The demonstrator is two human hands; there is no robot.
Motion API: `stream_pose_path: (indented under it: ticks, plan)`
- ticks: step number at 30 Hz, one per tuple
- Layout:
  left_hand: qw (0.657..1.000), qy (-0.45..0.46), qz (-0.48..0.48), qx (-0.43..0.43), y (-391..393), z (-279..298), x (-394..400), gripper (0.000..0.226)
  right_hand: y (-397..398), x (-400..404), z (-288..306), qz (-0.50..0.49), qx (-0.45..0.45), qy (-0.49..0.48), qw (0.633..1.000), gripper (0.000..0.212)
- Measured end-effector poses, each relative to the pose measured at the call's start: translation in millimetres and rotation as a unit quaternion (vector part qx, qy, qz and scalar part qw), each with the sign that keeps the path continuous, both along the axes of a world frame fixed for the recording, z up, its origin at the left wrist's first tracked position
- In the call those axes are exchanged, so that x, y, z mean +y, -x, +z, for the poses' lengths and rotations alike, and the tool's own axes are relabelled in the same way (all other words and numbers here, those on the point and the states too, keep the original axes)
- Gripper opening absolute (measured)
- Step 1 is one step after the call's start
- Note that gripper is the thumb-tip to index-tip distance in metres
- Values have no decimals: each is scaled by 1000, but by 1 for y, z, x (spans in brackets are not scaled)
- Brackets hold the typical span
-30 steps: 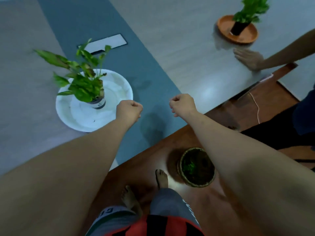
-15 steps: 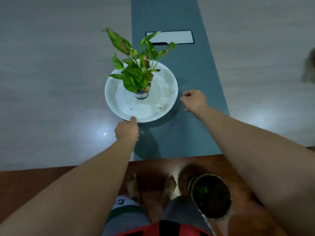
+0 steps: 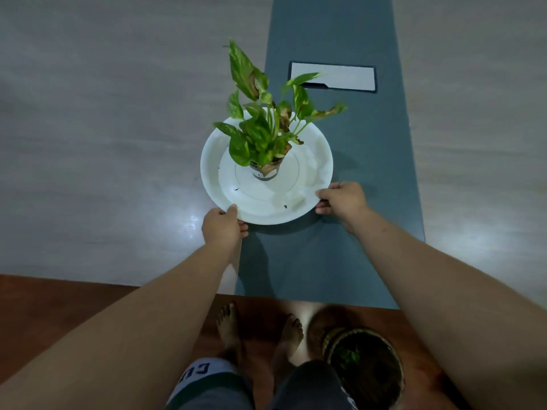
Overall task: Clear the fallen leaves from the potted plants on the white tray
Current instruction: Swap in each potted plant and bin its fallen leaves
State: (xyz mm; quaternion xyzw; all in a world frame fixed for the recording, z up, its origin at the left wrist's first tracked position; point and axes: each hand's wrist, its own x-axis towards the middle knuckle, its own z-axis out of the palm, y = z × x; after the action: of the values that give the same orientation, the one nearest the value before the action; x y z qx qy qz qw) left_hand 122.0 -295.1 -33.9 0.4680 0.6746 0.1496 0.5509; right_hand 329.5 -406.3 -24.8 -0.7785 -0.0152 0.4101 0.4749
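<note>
A round white tray (image 3: pixel 313 161) lies on the table, half on the grey wood surface and half on the dark teal strip. At its middle stands a small pot (image 3: pixel 263 173) with a green plant (image 3: pixel 260 125) whose leaves show brown, withered patches. A few tiny dark bits lie on the tray near its front. My left hand (image 3: pixel 223 226) grips the tray's near-left rim, thumb on top. My right hand (image 3: pixel 343 199) grips the near-right rim the same way.
A white rectangular plate (image 3: pixel 333 76) is set in the teal strip (image 3: pixel 340 247) behind the tray. On the brown floor by my bare feet stands a dark woven basket (image 3: pixel 365 368) with a few green leaves inside. The table edge runs just before my legs.
The view has swung to centre on the tray. My left hand has closed on the near-left rim, and my right hand has moved in from the teal strip to grip the near-right rim.
</note>
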Motion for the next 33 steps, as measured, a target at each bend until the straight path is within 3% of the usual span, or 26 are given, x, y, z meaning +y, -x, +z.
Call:
stream_pose_path:
  ticks: [5, 9, 15, 18, 22, 28, 33]
  plan:
    - [997, -61, -35, 41, 3, 4, 51, 17, 45, -4, -6, -63, 65, -29, 995, 16]
    - [996, -72, -36, 41, 10, 0, 87, 14, 77, -2, -8, -39, 82, -23, 996, 21]
    - [999, 30, -12, -28, 16, 11, 55, 24, 26, 17, 1, -120, 0, 15, 993, 18]
    - [994, 74, -13, -75, 20, 9, 18, 16, -7, 30, 2, -101, -44, 23, 994, 10]
    - [989, 69, 17, -131, 14, 9, -5, 6, -17, 33, -2, -69, -69, 43, 994, 13]
    - [994, 15, 64, -85, 18, 8, 41, 12, 23, 20, -7, -100, 24, 1, 995, 18]
    - [997, -31, 39, -64, 21, 9, 101, 12, 77, 6, -7, -93, 97, -30, 991, 22]
